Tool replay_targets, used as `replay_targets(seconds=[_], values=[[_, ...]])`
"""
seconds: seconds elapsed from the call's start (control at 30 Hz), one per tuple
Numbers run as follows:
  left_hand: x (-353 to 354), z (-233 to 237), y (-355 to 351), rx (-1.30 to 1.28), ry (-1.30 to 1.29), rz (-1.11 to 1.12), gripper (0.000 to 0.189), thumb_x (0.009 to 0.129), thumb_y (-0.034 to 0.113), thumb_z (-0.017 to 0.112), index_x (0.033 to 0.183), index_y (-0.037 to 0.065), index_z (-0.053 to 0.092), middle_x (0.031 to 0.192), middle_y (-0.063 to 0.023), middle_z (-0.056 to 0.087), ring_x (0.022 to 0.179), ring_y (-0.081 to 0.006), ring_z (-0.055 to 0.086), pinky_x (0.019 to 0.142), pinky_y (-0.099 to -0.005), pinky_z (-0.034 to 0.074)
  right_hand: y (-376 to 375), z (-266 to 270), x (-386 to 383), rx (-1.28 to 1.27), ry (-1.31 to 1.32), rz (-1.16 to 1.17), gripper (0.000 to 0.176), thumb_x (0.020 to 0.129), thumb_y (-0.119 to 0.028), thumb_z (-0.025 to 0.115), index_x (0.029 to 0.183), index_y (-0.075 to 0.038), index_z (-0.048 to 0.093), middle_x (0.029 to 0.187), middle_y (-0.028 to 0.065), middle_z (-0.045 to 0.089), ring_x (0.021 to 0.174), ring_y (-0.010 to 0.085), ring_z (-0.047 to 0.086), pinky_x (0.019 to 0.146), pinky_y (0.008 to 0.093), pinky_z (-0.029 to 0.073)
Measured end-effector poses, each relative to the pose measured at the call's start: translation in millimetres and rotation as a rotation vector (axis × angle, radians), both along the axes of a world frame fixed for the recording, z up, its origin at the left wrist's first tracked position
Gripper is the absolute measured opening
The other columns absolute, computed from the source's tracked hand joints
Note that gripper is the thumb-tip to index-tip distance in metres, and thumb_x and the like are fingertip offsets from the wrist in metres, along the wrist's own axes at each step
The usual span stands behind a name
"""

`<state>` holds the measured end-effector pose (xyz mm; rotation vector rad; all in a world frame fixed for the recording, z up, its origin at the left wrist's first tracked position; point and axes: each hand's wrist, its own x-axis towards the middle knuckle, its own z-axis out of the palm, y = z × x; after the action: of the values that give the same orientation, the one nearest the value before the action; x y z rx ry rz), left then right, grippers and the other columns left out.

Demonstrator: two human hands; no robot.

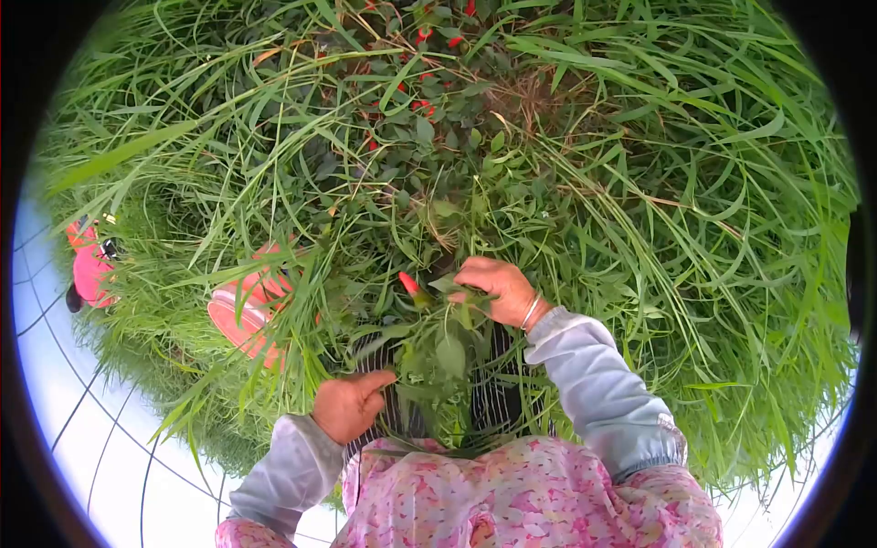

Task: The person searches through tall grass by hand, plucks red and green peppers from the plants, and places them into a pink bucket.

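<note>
My right hand has its fingers bent and pinched together at the leafy top of a pepper plant. Just left of those fingers, a red pepper points upward among the leaves. Lower and to the left, my left hand is mostly curled, its index finger reaching toward the same foliage. Whatever its palm might hold is hidden. The leaves between the two hands hang in front of dark striped trousers.
An orange-pink bucket stands in the grass to my left, partly covered by blades. Several red peppers show among the plants ahead. Tall grass crowds both sides. At far left is another person in pink.
</note>
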<state>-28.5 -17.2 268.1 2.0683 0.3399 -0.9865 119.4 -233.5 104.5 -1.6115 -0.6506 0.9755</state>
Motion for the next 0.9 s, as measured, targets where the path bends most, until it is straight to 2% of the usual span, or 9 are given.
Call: replay_targets(seconds=[0.13,0.23,0.37,0.43,0.57,0.67,0.73,0.83,0.9], values=[[28.5,-11.3,10.1,0.068,-0.197,0.137,0.030,0.074,-0.004,0.051,0.102,0.005,0.057,0.084,-0.0141,0.061,0.070,-0.0303,0.062,0.060,-0.0350,0.050,-12.0,4.6,8.8,-0.046,-0.053,0.143,0.018,0.077,-0.022,0.068,0.087,-0.010,0.061,0.086,0.0067,0.057,0.076,0.0279,0.058,0.065,0.0357,0.047],[75.1,-31.1,-7.7,-0.168,-0.064,0.212,0.036,0.073,-0.005,0.050,0.108,0.006,0.053,0.089,-0.0136,0.062,0.076,-0.0276,0.063,0.062,-0.0355,0.050,-11.9,12.0,12.4,-0.064,-0.012,0.119,0.017,0.078,-0.022,0.068,0.088,-0.010,0.061,0.087,0.0066,0.057,0.077,0.0283,0.058,0.065,0.0358,0.047],[100.6,-58.6,-32.8,-0.306,-0.096,0.185,0.053,0.071,-0.005,0.050,0.122,0.007,0.042,0.102,-0.0157,0.058,0.089,-0.0283,0.062,0.072,-0.0355,0.050,-23.1,2.8,4.3,-0.101,-0.077,0.148,0.020,0.073,-0.019,0.072,0.084,-0.008,0.059,0.081,0.0076,0.057,0.070,0.0298,0.057,0.062,0.0352,0.047],[97.4,-87.1,-35.1,-0.318,-0.160,0.125,0.060,0.071,-0.004,0.051,0.128,0.007,0.036,0.109,-0.0175,0.055,0.097,-0.0300,0.060,0.078,-0.0356,0.050,-24.6,4.1,6.1,-0.150,0.001,0.153,0.022,0.069,-0.014,0.070,0.087,-0.010,0.059,0.088,0.0065,0.057,0.080,0.0294,0.059,0.068,0.0366,0.048],[68.8,-113.2,-35.1,-0.332,0.095,0.014,0.069,0.069,-0.003,0.052,0.134,0.002,0.027,0.123,-0.0206,0.047,0.114,-0.0304,0.051,0.092,-0.0361,0.043,-21.4,-4.6,-3.7,-0.122,0.016,0.087,0.022,0.071,-0.018,0.070,0.086,-0.008,0.057,0.084,0.0070,0.054,0.078,0.0290,0.058,0.065,0.0363,0.048],[55.5,-115.3,-30.5,-0.345,0.019,-0.042,0.069,0.070,0.005,0.060,0.131,0.001,0.030,0.103,-0.0142,0.058,0.100,-0.0319,0.056,0.086,-0.0394,0.044,-8.8,-0.3,-7.7,-0.096,0.005,0.046,0.023,0.075,-0.025,0.068,0.087,-0.008,0.057,0.081,0.0072,0.052,0.072,0.0276,0.055,0.062,0.0356,0.046],[49.2,-116.0,-24.1,-0.253,-0.061,-0.130,0.059,0.072,0.007,0.062,0.125,0.004,0.036,0.088,-0.0091,0.062,0.089,-0.0329,0.058,0.082,-0.0403,0.045,-1.5,-2.0,-12.6,-0.115,-0.027,0.043,0.021,0.072,-0.017,0.071,0.085,-0.006,0.058,0.080,0.0070,0.053,0.071,0.0267,0.056,0.060,0.0338,0.046],[47.2,-111.8,-4.9,-0.223,-0.060,-0.294,0.048,0.074,0.006,0.058,0.118,0.006,0.040,0.089,-0.0112,0.061,0.086,-0.0316,0.059,0.082,-0.0415,0.043,7.9,-0.2,-13.6,-0.130,-0.045,0.005,0.022,0.070,-0.012,0.073,0.085,-0.006,0.058,0.079,0.0069,0.054,0.070,0.0265,0.056,0.060,0.0329,0.047],[39.6,-116.1,-2.3,-0.300,-0.095,-0.079,0.034,0.077,0.001,0.055,0.109,0.005,0.046,0.088,-0.0110,0.061,0.084,-0.0258,0.060,0.078,-0.0370,0.045,10.1,1.7,-12.3,-0.150,-0.063,0.018,0.022,0.070,-0.011,0.073,0.085,-0.006,0.058,0.080,0.0069,0.055,0.070,0.0262,0.056,0.059,0.0327,0.047]])
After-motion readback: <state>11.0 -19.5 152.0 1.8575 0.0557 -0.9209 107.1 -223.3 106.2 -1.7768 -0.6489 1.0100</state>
